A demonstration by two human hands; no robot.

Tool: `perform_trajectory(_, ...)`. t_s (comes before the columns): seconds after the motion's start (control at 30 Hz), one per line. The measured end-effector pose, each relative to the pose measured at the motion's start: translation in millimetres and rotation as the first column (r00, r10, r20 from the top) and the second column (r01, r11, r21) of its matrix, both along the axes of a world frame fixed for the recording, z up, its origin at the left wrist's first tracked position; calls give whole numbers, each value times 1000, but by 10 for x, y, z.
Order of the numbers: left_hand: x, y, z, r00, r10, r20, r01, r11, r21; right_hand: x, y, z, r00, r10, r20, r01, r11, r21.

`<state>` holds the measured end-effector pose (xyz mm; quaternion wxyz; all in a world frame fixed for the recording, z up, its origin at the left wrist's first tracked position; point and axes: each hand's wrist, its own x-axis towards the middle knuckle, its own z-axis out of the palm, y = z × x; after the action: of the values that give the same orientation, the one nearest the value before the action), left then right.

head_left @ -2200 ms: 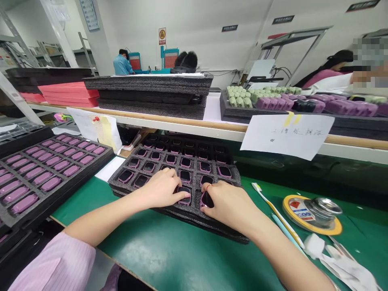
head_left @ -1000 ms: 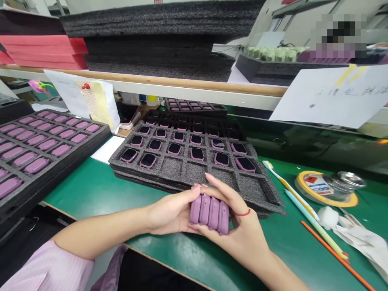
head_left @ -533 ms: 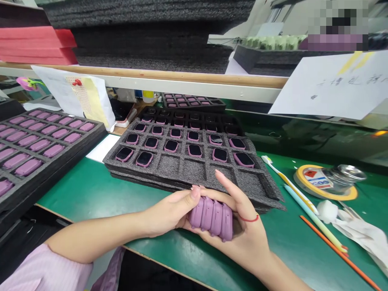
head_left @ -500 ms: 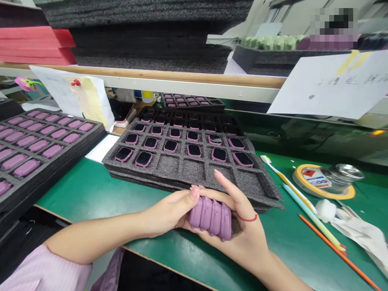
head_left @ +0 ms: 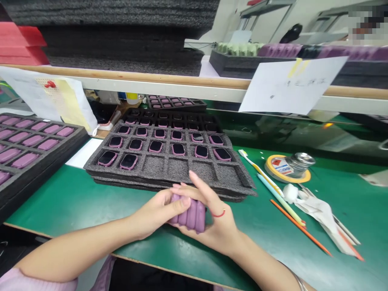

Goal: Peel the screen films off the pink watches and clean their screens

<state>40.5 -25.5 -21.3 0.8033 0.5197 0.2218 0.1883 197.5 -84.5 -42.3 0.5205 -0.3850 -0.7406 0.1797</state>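
Observation:
Both my hands hold a row of several purple watch bodies (head_left: pixel 190 216) just above the green bench, in front of the dark foam tray (head_left: pixel 182 169). My right hand (head_left: pixel 212 218) cups the row from behind, forefinger raised, a red ring on one finger. My left hand (head_left: pixel 154 212) presses on the row's left end with thumb and fingers. The tray's near row has several vacant pockets; two watch bodies (head_left: pixel 118 159) lie screen-up at its left, with more behind.
A second foam tray (head_left: pixel 69 139) of purple pieces lies at the left. To the right lie a toothbrush (head_left: pixel 260 173), sticks, a white cloth (head_left: pixel 315 208) and a metal cup on a tape roll (head_left: pixel 289 166). A shelf with foam stacks and a paper sign (head_left: pixel 291 85) runs above.
Since 2.2 s ago both hands lifted watch bodies out of the tray's near row and gathered them into a row. In the last second the hands stay together; the view has shifted right.

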Motion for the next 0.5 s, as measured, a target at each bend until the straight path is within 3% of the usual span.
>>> perform_trajectory(0.13,8,24,-21,996,51,-71,-48,998,48,-20,38,-58,999,22,44,-23,999,28)
perform_trajectory(0.2,3,25,-14,997,19,-70,-14,998,68,-19,43,-58,999,27,46,-28,999,31)
perform_trajectory(0.37,-14,-17,18,994,44,-98,-30,989,146,10,27,-47,998,20,-66,-23,999,-41)
perform_trajectory(0.5,-18,-52,42,997,45,-67,-36,991,132,20,17,-60,986,-26,-162,8,993,-114)
